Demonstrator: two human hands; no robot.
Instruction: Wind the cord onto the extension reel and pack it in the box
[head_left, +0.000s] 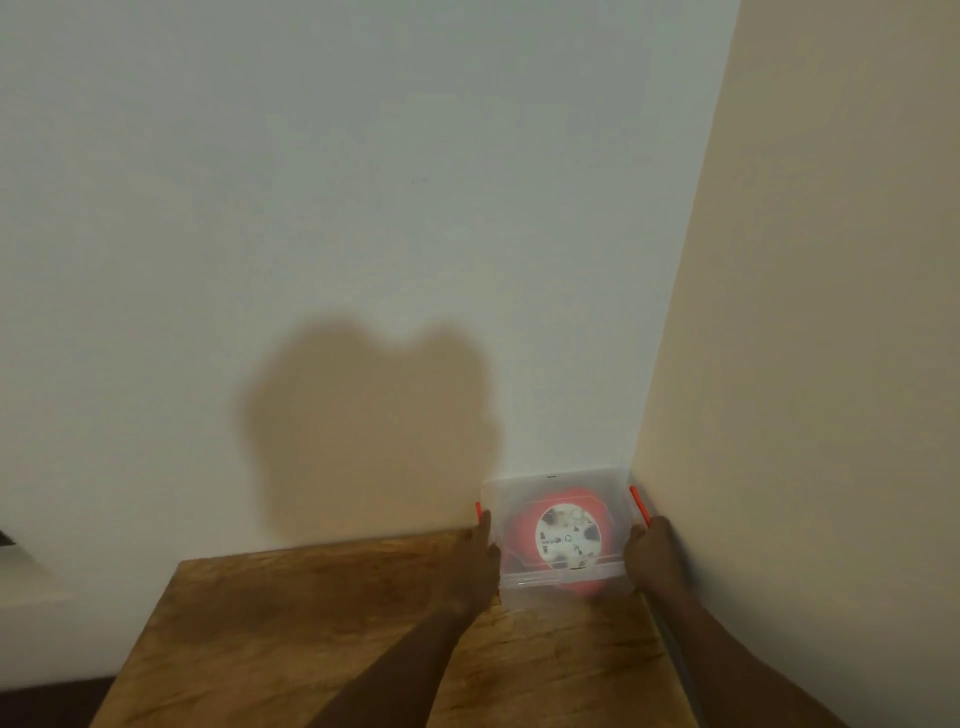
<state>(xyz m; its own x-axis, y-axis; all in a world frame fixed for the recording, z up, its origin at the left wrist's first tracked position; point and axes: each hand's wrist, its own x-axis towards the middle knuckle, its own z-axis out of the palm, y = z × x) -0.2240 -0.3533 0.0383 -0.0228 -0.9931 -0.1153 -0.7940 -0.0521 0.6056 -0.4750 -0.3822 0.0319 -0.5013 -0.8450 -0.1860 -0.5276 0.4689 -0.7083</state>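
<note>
A clear plastic box (519, 499) with its lid on stands at the table's far right corner, against both walls. Inside it lies the red extension reel (524, 530), its white round face (570, 538) turned up. An orange latch (478, 510) sits on the box's left side and another orange latch (640, 506) on its right. My left hand (478, 561) lies against the left side, its fingers reaching up to the latch. On the opposite side my right hand (655, 553) presses the box, just below the right latch. No loose cord shows.
The box rests on a wooden table (322, 634). A white wall (363, 208) rises right behind the table, and a beige wall (810, 364) runs along its right edge. A dark floor strip shows at the lower left.
</note>
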